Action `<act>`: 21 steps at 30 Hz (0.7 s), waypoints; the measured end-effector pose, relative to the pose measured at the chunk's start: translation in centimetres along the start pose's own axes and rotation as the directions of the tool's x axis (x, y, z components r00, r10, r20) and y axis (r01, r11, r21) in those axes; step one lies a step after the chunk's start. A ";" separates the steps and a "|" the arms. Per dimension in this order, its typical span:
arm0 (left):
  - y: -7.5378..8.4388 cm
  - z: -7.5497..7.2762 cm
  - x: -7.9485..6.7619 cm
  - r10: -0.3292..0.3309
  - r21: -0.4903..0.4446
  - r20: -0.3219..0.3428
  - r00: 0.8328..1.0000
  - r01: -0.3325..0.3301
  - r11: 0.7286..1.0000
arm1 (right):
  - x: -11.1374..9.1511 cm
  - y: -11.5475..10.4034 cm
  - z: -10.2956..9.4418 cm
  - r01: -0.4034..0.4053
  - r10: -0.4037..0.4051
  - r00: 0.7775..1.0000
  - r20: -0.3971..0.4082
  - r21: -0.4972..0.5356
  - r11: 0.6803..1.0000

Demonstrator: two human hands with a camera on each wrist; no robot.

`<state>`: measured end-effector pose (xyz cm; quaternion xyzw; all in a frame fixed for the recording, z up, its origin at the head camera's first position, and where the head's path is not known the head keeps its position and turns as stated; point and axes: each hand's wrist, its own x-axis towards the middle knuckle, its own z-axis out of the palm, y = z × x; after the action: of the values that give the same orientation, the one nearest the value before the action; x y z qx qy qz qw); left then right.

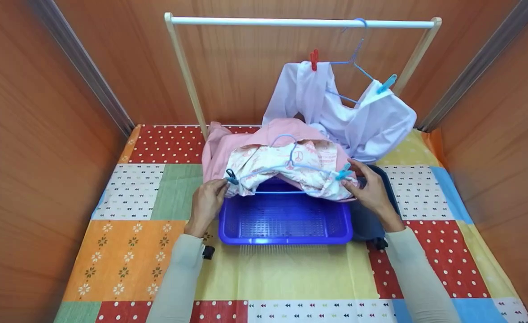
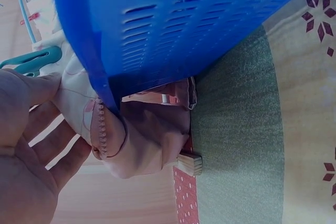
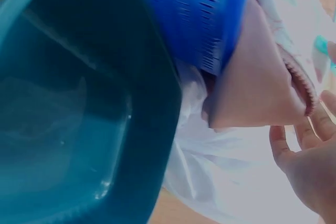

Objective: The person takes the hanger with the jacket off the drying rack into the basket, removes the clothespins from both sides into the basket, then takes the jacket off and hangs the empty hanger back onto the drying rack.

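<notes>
A pink zip jacket [image 1: 268, 130] with a white, pink-printed lining lies over the back of a blue basket [image 1: 286, 220]. A light blue hanger [image 1: 264, 169] is against the lining. A dark teal clothespin [image 1: 231, 177] clips the jacket's left side, a turquoise clothespin [image 1: 343, 172] its right. My left hand [image 1: 207, 204] pinches the jacket beside the teal clothespin, thumb on the lining and fingers behind. My right hand [image 1: 373, 195] holds the opposite side, its thumb and fingers around the turquoise clothespin and fingertips at the zip edge [image 3: 299, 85].
Behind, a white rod [image 1: 264, 21] on wooden posts carries a white garment [image 1: 335, 107] on a blue hanger, with a red clothespin [image 1: 314, 60] and a blue one [image 1: 386, 84]. A dark teal tub [image 3: 152, 129] stands right of the basket. Wooden panels enclose the patchwork cloth [image 1: 124, 255].
</notes>
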<state>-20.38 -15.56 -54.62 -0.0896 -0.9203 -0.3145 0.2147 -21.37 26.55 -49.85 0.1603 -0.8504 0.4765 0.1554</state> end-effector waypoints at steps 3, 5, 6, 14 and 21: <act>0.1 0.0 0.0 0.001 0.013 -0.010 1.000 0.000 1.000 | 0.0 -0.6 -0.1 0.018 -0.018 1.000 -0.015 0.003 1.000; 0.1 0.1 0.0 -0.001 0.015 -0.010 1.000 0.002 1.000 | 0.0 -0.9 -0.1 0.040 -0.040 0.999 -0.027 -0.001 0.999; 0.1 0.1 0.0 -0.002 0.016 -0.009 1.000 0.002 1.000 | 0.0 -1.0 -0.1 0.053 -0.053 0.998 -0.034 -0.006 0.999; 0.2 -0.1 -0.1 -0.021 0.008 0.015 1.000 0.021 1.000 | 0.3 0.5 0.4 0.129 -0.133 0.987 -0.091 -0.045 0.991; 0.3 -0.1 0.0 -0.012 0.013 0.006 1.000 0.012 1.000 | 0.5 2.6 0.6 0.134 -0.140 0.986 -0.094 -0.064 0.989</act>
<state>-20.30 -15.39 -54.43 -0.0838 -0.9235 -0.3095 0.2106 -23.01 27.25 -51.86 0.1901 -0.8421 0.4472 0.2340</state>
